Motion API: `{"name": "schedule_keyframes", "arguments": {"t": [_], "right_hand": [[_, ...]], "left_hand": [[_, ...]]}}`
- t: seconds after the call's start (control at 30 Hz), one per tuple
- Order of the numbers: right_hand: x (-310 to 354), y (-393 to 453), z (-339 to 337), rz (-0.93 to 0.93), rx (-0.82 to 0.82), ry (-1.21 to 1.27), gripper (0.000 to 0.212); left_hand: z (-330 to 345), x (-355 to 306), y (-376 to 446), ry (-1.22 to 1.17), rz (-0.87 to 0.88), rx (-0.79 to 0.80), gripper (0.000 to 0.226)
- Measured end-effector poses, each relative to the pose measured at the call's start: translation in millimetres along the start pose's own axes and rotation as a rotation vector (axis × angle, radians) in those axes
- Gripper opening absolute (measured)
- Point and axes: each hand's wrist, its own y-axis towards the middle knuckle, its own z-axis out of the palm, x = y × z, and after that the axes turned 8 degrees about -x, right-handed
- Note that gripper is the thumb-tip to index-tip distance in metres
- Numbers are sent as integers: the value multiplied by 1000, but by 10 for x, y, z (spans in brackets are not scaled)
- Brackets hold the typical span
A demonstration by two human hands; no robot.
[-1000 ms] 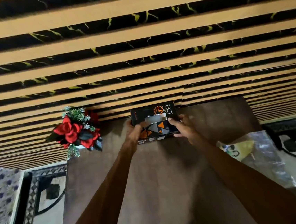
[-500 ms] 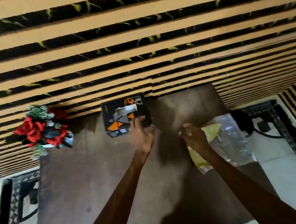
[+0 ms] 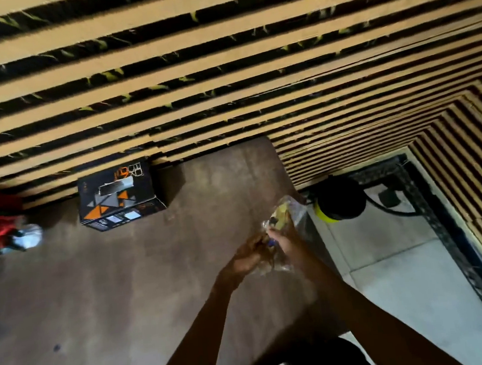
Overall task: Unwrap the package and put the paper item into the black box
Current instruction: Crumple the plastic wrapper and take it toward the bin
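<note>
Now the left hand (image 3: 248,253) and right hand (image 3: 282,244) are both pinching the clear-wrapped package (image 3: 284,216) above the bench (image 3: 111,283), likely bracing the film to peel it open, while the black box (image 3: 117,194) is waiting well apart by the wall.

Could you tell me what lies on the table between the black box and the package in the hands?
Nothing: in the head view, only bare brown table separates the black box from the package held by both hands.
</note>
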Motion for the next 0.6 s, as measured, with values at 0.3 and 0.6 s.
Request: {"name": "schedule_keyframes", "arguments": {"t": [0.3,0.6], "right_hand": [[194,-1,-805,-86,190,-98,34],[-73,-144,-1672,131,-72,309,39]], "left_hand": [[451,-577,43,253,361,-143,65],[1439,-938,393,23,225,-464,38]]}}
